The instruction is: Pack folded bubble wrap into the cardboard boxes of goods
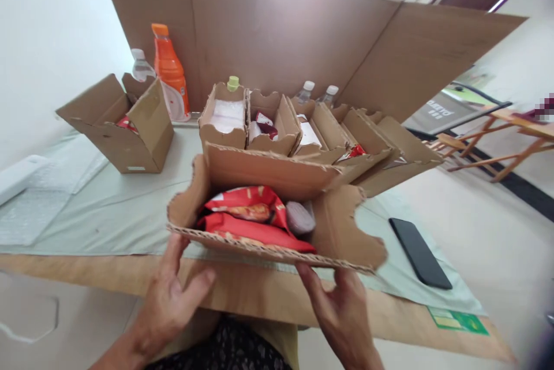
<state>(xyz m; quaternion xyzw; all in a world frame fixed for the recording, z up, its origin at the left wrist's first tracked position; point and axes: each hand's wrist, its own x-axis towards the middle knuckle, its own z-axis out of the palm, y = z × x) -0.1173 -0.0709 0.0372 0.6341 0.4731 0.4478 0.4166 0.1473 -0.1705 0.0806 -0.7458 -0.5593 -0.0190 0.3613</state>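
An open cardboard box (346, 237) sits in front of me at the table's near side, tilted so that I look into it. Inside lie red snack packets (255, 225) and a greyish rounded item (300, 217) whose kind I cannot make out. My left hand (173, 295) holds the box at its near left corner, fingers against the side and thumb spread away below. My right hand (340, 306) grips the near wall right of the middle, its thumb and fingers at the lower side. The box hides some fingertips of both hands.
Several open cardboard boxes (270, 148) stand in a row behind, with another box (147, 133) at left. An orange bottle (171, 73) and clear bottles (306, 92) stand before a tall cardboard panel (277, 29). A black phone (419, 253) lies right; bubble wrap (38, 208) lies left.
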